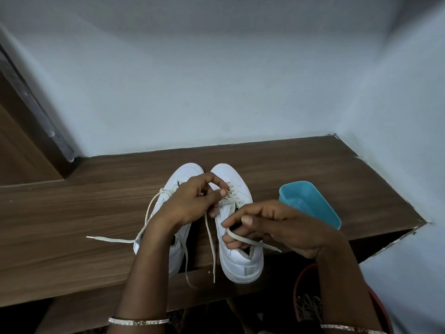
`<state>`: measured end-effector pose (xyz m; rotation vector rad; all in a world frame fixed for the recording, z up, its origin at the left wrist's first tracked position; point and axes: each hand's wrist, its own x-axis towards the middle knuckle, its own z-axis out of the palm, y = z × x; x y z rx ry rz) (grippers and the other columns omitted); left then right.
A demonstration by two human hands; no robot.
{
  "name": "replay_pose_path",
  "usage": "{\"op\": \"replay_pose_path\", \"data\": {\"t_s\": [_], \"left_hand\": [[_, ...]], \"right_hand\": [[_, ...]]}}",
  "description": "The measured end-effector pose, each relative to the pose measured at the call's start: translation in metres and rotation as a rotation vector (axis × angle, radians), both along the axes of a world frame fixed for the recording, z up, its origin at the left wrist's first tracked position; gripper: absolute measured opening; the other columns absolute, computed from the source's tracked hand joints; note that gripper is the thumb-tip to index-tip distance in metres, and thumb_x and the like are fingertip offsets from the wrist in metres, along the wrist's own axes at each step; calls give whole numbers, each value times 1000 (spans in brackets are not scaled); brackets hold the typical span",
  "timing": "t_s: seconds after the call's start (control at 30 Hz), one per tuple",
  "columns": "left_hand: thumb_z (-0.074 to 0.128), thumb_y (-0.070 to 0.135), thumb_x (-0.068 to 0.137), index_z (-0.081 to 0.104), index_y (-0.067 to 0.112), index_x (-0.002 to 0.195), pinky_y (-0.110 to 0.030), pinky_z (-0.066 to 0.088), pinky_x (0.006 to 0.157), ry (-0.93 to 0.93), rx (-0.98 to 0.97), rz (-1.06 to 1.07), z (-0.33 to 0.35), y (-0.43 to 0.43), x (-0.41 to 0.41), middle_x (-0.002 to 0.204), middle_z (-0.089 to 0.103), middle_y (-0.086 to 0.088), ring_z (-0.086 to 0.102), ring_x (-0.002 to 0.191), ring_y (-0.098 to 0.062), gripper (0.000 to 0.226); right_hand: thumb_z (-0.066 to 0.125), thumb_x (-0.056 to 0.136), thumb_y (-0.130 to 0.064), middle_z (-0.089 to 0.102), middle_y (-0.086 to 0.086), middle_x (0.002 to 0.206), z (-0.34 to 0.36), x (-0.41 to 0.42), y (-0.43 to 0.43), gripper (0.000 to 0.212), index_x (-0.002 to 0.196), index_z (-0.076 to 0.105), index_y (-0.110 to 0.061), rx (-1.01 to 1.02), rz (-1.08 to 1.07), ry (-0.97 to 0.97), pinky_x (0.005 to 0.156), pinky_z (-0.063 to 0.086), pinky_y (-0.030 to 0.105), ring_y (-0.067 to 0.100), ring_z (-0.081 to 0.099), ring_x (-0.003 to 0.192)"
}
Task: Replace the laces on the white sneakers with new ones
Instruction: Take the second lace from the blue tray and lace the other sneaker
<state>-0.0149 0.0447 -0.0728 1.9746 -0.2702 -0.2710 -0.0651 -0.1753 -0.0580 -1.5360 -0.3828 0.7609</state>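
Note:
Two white sneakers stand side by side on the wooden shelf (72, 213), toes toward the wall. My left hand (190, 203) hovers over the gap between them and pinches the cream lace (212, 247) at the upper eyelets of the right sneaker (240, 259). My right hand (272, 225) pinches the other end of that lace above the right sneaker's opening. The left sneaker (185, 174) is partly hidden under my left forearm. Its own lace (113, 240) trails loose to the left across the shelf.
A turquoise plastic tub (310, 203) sits just right of the sneakers. A red basket (310, 307) with laces or cords in it stands below the shelf at lower right. Walls close off the back and right. A wooden door frame (24, 131) rises at left.

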Motion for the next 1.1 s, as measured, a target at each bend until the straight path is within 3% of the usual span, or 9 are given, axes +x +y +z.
{"op": "replay_pose_path", "data": {"t_s": [0.1,0.27,0.43,0.53,0.63,0.7,0.8,0.97,1.1], "left_hand": [[66,23,94,69,22,102,-29,49,67,-37,96,-34,-3,2,0,70,63,-8,65,55,-14,9],[63,22,96,67,18,104,-36,55,72,-13,87,0,-5,5,2,74,71,-9,69,56,-19,10],[46,16,105,63,12,108,-31,59,64,50,34,23,-5,6,2,80,70,-21,72,60,-30,18],[47,7,103,65,15,107,-28,57,65,25,79,26,-7,8,2,78,71,-14,73,59,-27,20],[59,6,97,68,22,107,-34,58,73,-21,142,7,-8,8,3,84,70,-13,73,59,-21,21],[70,8,90,69,24,107,-40,59,77,-28,160,-17,-10,7,3,85,70,-14,73,59,-19,23],[80,13,82,70,26,103,-43,58,77,-80,227,-31,-13,6,5,75,71,-8,70,58,-14,27],[83,18,78,70,24,89,-41,58,67,-125,261,-5,-19,4,9,72,67,-5,67,53,-14,19],[79,23,81,70,24,83,-36,50,69,-229,347,15,-21,1,11,78,64,-4,56,65,-13,10]], "right_hand": [[57,99,-11,72,24,107,2,2,-1,23,119,59,0,-44,-146,-19,93,57,45,40,70,102],[75,86,-9,74,25,86,3,4,-3,24,99,60,5,-184,-344,-122,66,62,43,44,72,79],[64,96,-14,75,20,83,1,4,1,13,105,59,-5,-321,-335,-76,69,62,45,37,74,76],[56,99,-9,74,17,81,4,4,7,11,109,55,-14,-357,-386,-75,63,62,42,34,75,72],[79,82,-12,75,7,74,6,4,16,35,104,53,-22,-595,-351,-231,57,60,30,22,74,61],[90,69,-25,72,2,74,3,6,25,47,96,52,-28,-760,-376,-361,57,59,30,17,70,59],[87,67,-43,62,-11,79,-6,9,34,47,88,47,-32,-1012,-417,-584,62,51,27,9,61,69],[76,78,-36,62,-11,80,-5,7,34,26,87,53,-27,-988,-479,-647,68,53,30,11,61,74],[69,77,-37,64,-9,77,-2,5,35,19,85,57,-25,-1025,-493,-697,67,54,32,12,60,72]]}}
